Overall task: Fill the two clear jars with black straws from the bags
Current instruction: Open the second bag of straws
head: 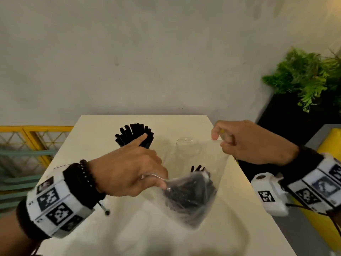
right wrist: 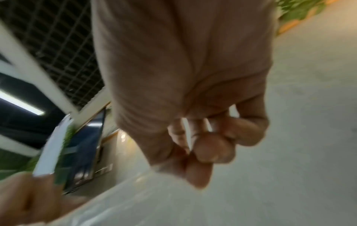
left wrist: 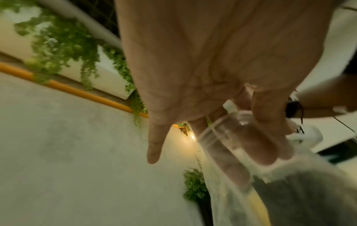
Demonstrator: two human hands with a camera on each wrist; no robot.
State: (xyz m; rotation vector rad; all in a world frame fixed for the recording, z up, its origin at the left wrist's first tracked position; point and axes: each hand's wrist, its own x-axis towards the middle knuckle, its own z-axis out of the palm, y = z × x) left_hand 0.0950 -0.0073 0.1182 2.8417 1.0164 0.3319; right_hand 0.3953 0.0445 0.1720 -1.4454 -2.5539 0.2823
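A clear plastic bag (head: 186,183) with a dark bundle of black straws (head: 188,193) in its lower part hangs above the white table (head: 103,133). My left hand (head: 129,169) pinches the near edge of the bag's mouth, index finger stretched out. My right hand (head: 239,143) pinches the far edge, pulling the mouth apart. The left wrist view shows my left hand's fingers (left wrist: 266,137) curled on the bag's film (left wrist: 231,160). At the table's back a jar is packed with black straws (head: 134,134). A second clear jar (head: 188,146), with no straws in it, stands behind the bag.
The table's right edge (head: 254,191) drops off beside a yellow object (head: 330,141) and a black planter with a green plant (head: 306,78). A yellow railing (head: 33,137) runs at the left. A grey wall stands behind the table.
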